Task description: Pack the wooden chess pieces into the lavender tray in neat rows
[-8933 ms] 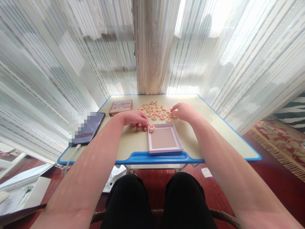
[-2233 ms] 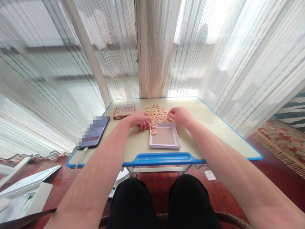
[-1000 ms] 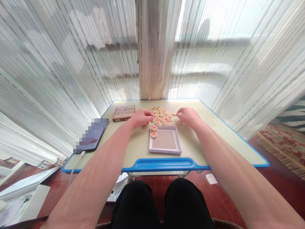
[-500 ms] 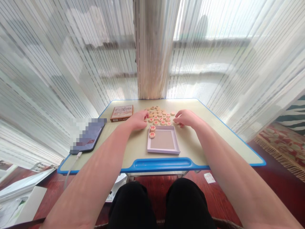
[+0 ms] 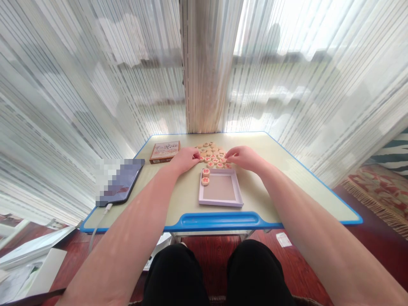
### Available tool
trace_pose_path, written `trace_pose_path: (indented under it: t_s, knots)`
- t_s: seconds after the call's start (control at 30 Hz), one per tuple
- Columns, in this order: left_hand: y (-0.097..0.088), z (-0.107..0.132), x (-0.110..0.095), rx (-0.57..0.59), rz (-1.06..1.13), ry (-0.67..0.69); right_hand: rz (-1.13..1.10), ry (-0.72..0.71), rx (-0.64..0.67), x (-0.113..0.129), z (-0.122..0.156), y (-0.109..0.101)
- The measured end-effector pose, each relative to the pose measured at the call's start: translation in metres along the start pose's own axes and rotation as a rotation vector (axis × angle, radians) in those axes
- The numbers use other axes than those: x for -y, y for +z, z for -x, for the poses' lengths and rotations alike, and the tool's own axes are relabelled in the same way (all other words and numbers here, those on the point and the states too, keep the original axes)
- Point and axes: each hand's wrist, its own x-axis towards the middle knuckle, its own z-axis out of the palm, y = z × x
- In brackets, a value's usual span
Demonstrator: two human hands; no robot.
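The loose wooden discs [image 5: 212, 154] lie in one tight cluster flat on the bench [image 5: 280, 178], at its far middle, between the two hands. They are pale round game pieces, the near ones face up with a red character on top, some of the far ones plain. There are well over a dozen, but they are too small and too crowded, with some under the fingers, for an exact count. Two more discs sit apart from the cluster: an upper disc [image 5: 205, 172] and a lower disc [image 5: 205, 180], both red-marked and lying one behind the other in the far left corner of the single shallow square tray [image 5: 220, 203], which is pale lilac with a brown floor and lies just on the near side of the cluster. The left hand [image 5: 184, 159] rests palm down with its fingers curled, the tips touching discs at the cluster's left edge. The right hand [image 5: 242, 157] has thumb and forefinger drawn close together at the cluster's right edge. For either hand I cannot tell whether a disc is actually pinched. Left of the cluster lies one brown printed box [image 5: 164, 151], and nearer on the left one dark tablet [image 5: 120, 183] with one white cable [image 5: 99, 216] plugged into it. Striped sheer curtains [image 5: 95, 85] hang behind the bench, and a patterned rug [image 5: 379, 191] shows on the floor at the right.
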Motion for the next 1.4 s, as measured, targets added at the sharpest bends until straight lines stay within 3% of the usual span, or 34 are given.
trace_pose_path:
  t_s: [0.13,0.27,0.47,0.7,0.97,1.23,1.4]
  knots:
    - [-0.001,0.001,-0.001,-0.004,0.040,-0.028,-0.061,-0.146,0.084,0.003,0.003,0.001]
    - [-0.004,0.004,-0.011,-0.032,0.144,-0.050,0.013,-0.232,0.165,-0.001,0.002,0.001]
    - [-0.006,0.008,-0.021,0.175,0.429,-0.141,0.080,-0.190,0.109,-0.001,0.001,0.001]
    - [-0.003,0.004,-0.019,0.249,0.595,-0.243,0.096,-0.164,0.053,-0.003,-0.004,0.008]
    - [-0.003,0.004,-0.016,0.304,0.608,-0.221,0.114,-0.173,0.067,-0.001,-0.003,0.008]
    - [-0.021,0.012,-0.010,0.535,0.662,-0.071,0.148,-0.147,0.025,-0.002,-0.004,0.012]
    - [-0.022,0.013,-0.013,0.526,0.671,-0.125,0.195,-0.145,0.020,-0.001,-0.005,0.013]
